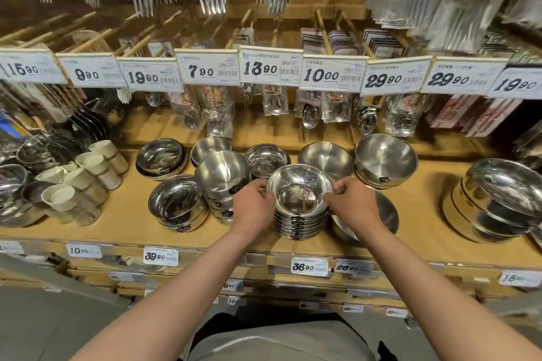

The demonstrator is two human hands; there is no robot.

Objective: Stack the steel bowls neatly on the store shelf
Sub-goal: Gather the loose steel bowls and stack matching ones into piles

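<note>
A tall stack of several steel bowls (299,202) stands near the front of the wooden shelf (126,214). My left hand (253,202) grips the stack's left side at the top rim. My right hand (352,202) grips its right side, fingers curled at the rim. More steel bowls sit around it: a stack (176,205) at the front left, a taller stack (223,176) beside my left hand, a single wide bowl (387,214) partly hidden under my right hand, and bowls (384,160) behind.
Large steel bowls (498,202) are stacked at the far right. Cream cups (85,176) and steel dishes (17,182) crowd the left. Packaged cutlery (217,114) hangs above behind price tags (269,67). The shelf's front edge carries more price labels (309,267).
</note>
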